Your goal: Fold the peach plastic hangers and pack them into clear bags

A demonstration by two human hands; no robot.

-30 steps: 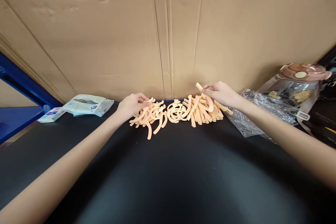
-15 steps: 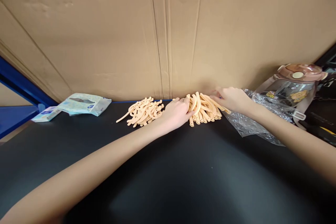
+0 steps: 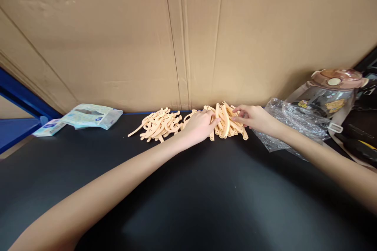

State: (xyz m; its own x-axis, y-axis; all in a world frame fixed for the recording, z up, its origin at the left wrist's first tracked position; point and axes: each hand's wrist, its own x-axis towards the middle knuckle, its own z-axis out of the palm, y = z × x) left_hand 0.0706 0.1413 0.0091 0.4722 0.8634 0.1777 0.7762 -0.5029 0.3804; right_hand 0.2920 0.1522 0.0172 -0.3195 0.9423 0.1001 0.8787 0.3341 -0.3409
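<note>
The right hand [image 3: 253, 119], fingers loosely parted, has moved in to the curved pieces [image 3: 226, 122] on the surface [image 3: 188, 196]; the left hand [image 3: 200, 126], its grip hidden, stays opposite: both now flank 1 pile.

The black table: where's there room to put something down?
The black table has its biggest bare patch in front, between the left forearm and right forearm. Another lies between the pale blue packet and left forearm. The back is crowded: left pile, left hand, right pile, right hand, clear plastic, bottle.
</note>
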